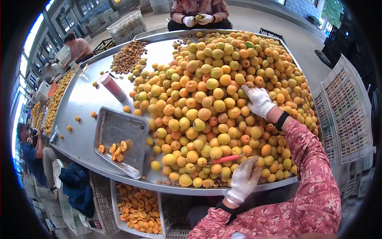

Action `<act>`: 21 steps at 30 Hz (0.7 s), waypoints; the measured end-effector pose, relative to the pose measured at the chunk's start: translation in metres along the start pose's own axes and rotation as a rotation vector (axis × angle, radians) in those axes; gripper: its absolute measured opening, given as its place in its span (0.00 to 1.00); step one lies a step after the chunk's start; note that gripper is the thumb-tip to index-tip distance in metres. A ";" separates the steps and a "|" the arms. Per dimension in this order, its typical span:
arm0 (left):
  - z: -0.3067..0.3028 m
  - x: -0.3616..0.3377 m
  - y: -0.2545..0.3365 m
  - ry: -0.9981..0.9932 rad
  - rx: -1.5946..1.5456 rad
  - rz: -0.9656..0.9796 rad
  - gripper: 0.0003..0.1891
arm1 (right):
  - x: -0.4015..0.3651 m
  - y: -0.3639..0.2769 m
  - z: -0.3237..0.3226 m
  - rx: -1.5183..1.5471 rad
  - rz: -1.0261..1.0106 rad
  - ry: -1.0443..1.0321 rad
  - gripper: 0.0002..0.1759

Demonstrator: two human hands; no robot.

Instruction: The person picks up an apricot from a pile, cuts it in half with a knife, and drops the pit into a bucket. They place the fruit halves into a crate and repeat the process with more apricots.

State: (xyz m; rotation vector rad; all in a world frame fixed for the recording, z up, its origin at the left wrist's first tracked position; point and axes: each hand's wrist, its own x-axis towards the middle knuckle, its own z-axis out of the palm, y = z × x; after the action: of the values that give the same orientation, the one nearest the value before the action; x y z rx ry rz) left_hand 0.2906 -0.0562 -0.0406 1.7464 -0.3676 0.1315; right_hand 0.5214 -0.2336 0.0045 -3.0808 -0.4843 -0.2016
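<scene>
A large heap of yellow-orange apricots (207,99) covers the right part of a metal table (75,137). My right hand (258,100), in a white glove, reaches onto the heap with its fingers stretched over the fruit; whether it grips one is hard to see. Near the table's front edge my left hand (243,179), in a stained white glove, has its thumb and fingers apart and nothing between them. Just above it a red-handled tool (225,159) lies on the apricots. Left of the heap, a metal tray (119,131) contains several apricot halves (118,150).
A red cylinder (113,86) and a pile of pits (129,56) are on the table. Below its front edge stands a crate of halved apricots (139,209). Across the table a gloved person (199,18) holds a fruit. White crates (344,111) stand at right; more people are at left.
</scene>
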 end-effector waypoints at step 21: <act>0.000 -0.008 -0.006 0.018 -0.527 -0.396 0.19 | -0.048 0.045 -0.023 1.099 0.342 0.053 0.21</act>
State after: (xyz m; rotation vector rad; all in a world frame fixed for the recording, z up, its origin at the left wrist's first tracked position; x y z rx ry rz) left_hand 0.2851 -0.0541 -0.0488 1.2627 -0.0271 -0.2188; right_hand 0.4866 -0.2921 0.0211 -2.0165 -0.0088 0.0068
